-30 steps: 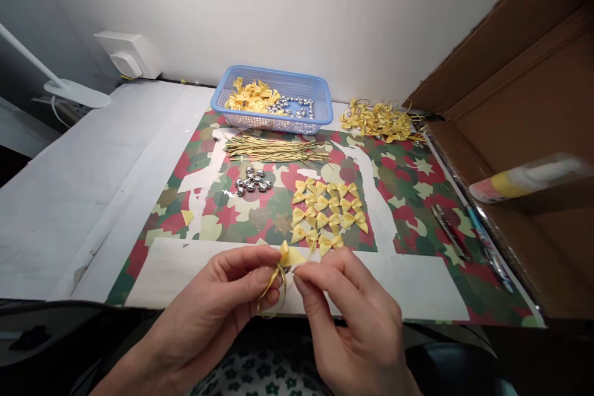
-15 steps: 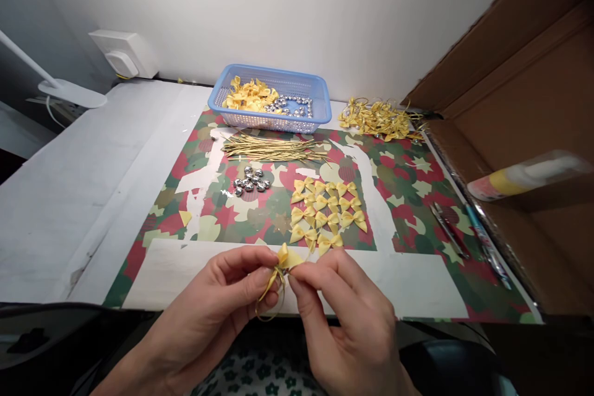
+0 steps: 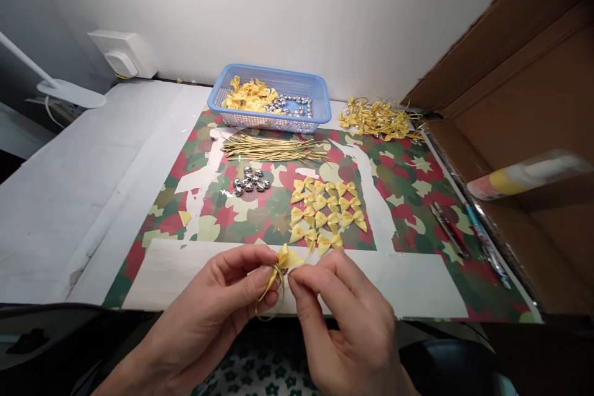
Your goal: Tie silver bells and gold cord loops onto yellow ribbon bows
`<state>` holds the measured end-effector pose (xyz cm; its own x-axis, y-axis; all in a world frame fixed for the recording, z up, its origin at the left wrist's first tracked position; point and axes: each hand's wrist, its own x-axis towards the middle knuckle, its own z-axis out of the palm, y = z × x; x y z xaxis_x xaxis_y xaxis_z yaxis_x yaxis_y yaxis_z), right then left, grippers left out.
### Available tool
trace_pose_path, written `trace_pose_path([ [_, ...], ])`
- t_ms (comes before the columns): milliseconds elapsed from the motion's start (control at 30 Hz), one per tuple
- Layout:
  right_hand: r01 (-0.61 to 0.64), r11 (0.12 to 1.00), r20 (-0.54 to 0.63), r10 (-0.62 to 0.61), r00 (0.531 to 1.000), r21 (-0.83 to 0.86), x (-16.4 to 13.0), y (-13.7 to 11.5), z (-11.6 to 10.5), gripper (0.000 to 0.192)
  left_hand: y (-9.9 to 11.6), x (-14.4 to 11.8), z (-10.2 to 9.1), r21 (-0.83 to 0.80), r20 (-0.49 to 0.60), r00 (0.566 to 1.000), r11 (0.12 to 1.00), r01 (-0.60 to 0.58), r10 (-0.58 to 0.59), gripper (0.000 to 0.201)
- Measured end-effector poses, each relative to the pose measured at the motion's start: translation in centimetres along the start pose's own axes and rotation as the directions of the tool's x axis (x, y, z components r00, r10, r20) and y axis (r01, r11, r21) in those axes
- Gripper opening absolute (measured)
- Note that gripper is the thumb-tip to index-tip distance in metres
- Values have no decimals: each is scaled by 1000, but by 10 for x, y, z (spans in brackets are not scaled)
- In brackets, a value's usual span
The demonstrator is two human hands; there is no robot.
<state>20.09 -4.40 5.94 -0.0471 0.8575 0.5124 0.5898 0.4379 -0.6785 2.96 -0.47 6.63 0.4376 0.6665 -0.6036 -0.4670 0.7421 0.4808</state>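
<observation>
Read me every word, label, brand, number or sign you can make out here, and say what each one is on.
None can be read.
Bottle: coloured bands show; any print is too blurred.
Pen-like thing: its markings are too small and blurred.
Patterned paper: stars and blobs show, no words.
Basket and yellow bow: no lettering visible.

Single head-worn view, forward and down onto nearby hands (image 3: 348,306)

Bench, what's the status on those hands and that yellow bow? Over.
Left hand pinching yellow bow. Right hand close beside it, grip unclear. Laid-out bows just beyond; nothing seen blocking either hand.
</observation>
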Motion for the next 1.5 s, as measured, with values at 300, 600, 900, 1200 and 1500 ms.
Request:
trace_pose_path([
  [300, 3, 1000, 30, -3, 1000, -3, 3, -1, -1, 18, 0, -1, 0, 27, 4, 1000, 999, -18, 18, 18],
  [600, 6, 1000, 20, -6, 1000, 11, 0, 0, 1, 19, -1, 0, 1, 33, -13, 999, 999, -33, 34, 19],
  [900, -10, 1000, 11, 10, 1000, 9, 1, -1, 3, 19, -2, 0, 0, 60, -7, 999, 997, -44, 44, 18],
  [1200, -218, 932, 86, 202, 976, 289, 4, 1, 1, 19, -1, -3, 9, 108, -20, 999, 993, -45, 48, 21],
  [1500, -253, 916, 89, 237, 967, 312, 5, 0, 4, 20, 0, -4, 11, 82, -66, 996, 995, -61, 66, 18],
])
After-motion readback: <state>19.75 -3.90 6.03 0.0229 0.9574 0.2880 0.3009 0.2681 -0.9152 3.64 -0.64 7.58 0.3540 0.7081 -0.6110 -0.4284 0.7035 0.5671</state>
